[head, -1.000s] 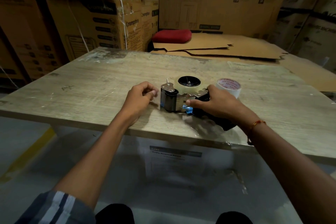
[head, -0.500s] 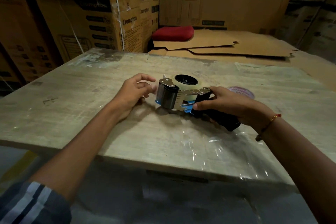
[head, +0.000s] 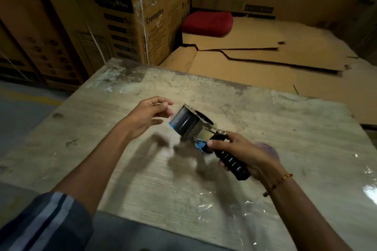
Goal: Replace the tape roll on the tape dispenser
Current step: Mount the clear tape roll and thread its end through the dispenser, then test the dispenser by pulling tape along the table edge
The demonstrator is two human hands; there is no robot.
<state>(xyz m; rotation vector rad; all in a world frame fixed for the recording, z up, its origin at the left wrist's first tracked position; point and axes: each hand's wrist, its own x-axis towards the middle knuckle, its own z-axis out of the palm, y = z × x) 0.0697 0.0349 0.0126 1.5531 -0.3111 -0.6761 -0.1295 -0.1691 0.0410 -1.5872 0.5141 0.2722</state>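
The tape dispenser (head: pixel 195 128) is a metal frame with a dark roller, a blue tab and a black ribbed handle, tilted above the wooden table (head: pixel 285 120). My right hand (head: pixel 246 155) is closed around the handle. A roll sits on the dispenser's hub, seen as a dark ring behind the roller. My left hand (head: pixel 149 117) hovers just left of the roller with fingers spread, holding nothing. A second tape roll (head: pixel 269 150) with a pale reddish top lies on the table, mostly hidden behind my right hand. The picture is blurred by motion.
Stacked cardboard cartons (head: pixel 126 24) stand behind the table on the left. Flattened cardboard sheets (head: pixel 255 57) and a red cushion (head: pixel 207 23) lie beyond the far edge. Shiny clear film (head: pixel 224 208) covers the table's near right part.
My right hand has lifted the dispenser off the table and tilted it, roller end to the upper left. My left hand let go of the roller end and opened. The camera has moved closer.
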